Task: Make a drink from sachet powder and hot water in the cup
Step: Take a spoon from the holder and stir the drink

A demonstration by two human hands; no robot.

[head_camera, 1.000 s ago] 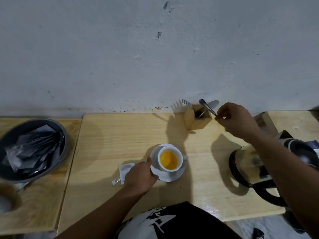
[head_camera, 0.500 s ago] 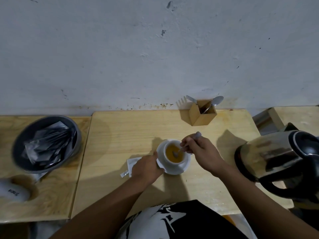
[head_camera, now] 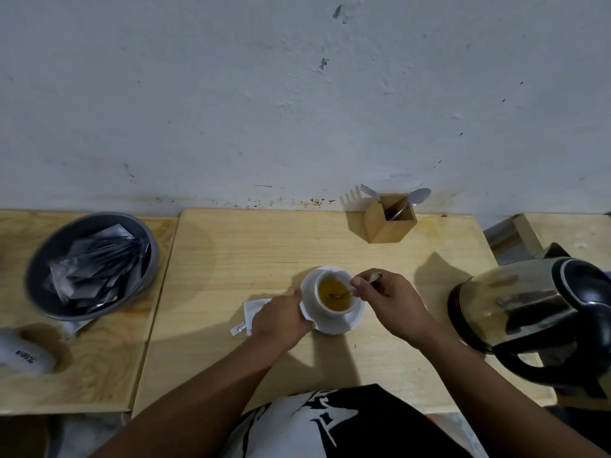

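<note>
A white cup (head_camera: 330, 312) of orange-yellow liquid stands on a white saucer (head_camera: 353, 322) in the middle of the wooden table. My right hand (head_camera: 390, 302) pinches a metal spoon (head_camera: 342, 295) whose bowl sits in the liquid. My left hand (head_camera: 281, 320) grips the saucer's left rim. A torn white sachet (head_camera: 253, 309) lies on the table just left of the saucer, partly hidden by my left hand.
A steel and black kettle (head_camera: 535, 312) stands at the right. A wooden cutlery box (head_camera: 390, 219) with a fork and a spoon sits by the wall. A grey bowl (head_camera: 49, 305) of dark sachets rests on the left table, a white object (head_camera: 23, 355) beside it.
My right hand took a spoon from the cutlery box, brought it to the cup and put its bowl into the liquid. My left hand stayed on the saucer.
</note>
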